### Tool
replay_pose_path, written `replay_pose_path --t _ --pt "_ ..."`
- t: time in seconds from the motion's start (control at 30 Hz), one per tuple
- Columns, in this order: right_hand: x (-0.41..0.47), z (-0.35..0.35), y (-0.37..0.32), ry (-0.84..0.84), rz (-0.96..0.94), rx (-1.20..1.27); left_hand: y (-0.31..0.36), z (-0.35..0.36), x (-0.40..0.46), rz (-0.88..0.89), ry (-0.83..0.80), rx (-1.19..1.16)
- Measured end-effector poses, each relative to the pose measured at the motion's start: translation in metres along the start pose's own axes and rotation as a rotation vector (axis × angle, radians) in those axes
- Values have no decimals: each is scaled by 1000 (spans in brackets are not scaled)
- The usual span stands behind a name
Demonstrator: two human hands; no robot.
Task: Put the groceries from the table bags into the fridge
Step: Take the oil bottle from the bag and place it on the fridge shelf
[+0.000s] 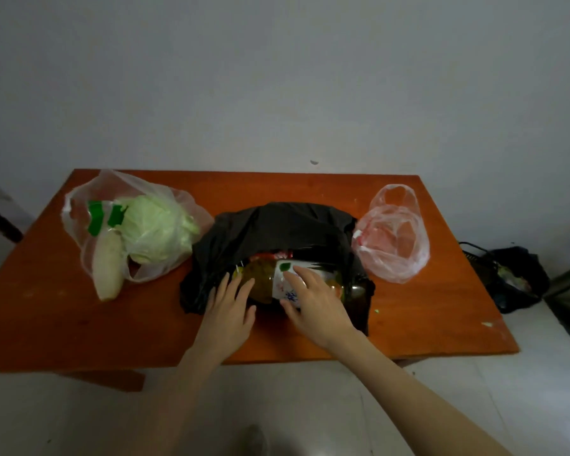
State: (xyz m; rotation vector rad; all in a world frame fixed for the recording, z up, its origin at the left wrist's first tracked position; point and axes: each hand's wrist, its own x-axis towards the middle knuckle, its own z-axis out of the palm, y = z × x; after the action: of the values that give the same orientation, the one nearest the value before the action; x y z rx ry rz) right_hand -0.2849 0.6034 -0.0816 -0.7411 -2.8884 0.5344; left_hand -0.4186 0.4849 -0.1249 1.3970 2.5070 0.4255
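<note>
Both my hands reach into the black bag (277,232) at 12 o'clock; left hand (229,311) spread flat on its plastic, right hand (316,302) fingers apart over the lying bottle (270,281), not yet clamped; next, I'd say, grip and lift it; clear bag (89,205) with cabbage (158,228) at 10, pink bag (392,238) at 2.

The table (310,189) is showing an orange-brown wood top, and the middle bag (277,232) on it is looking plain black. The jar (277,281) is showing yellow-green contents and a white label with blue and green marks. The cabbage (155,225) is showing pale green, the radish (107,268) white, and the right-side bag (392,241) is looking clear pinkish-red.
</note>
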Motion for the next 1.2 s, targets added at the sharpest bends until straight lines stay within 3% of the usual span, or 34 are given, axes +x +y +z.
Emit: replay_pose_path --t 0.2,0.37,0.5,0.7,0.8,1.03,1.2 --pt "73 40 7 -190 80 -162 -39 -12 31 31 -12 -187" --pt "107 66 11 -371 154 -307 -53 -11 44 104 -54 -199" --pt "121 69 13 -430 166 -371 -53 -1 50 51 -120 -231" --pt "109 70 13 -323 96 -345 -28 4 56 -309 -327 -498" --pt "92 69 13 -291 42 -328 -18 8 52 -402 -342 -606" --pt "63 48 21 -147 15 -207 14 -10 33 -319 -244 -585" --pt "48 11 32 14 54 5 53 -34 28 -120 -8 -548"
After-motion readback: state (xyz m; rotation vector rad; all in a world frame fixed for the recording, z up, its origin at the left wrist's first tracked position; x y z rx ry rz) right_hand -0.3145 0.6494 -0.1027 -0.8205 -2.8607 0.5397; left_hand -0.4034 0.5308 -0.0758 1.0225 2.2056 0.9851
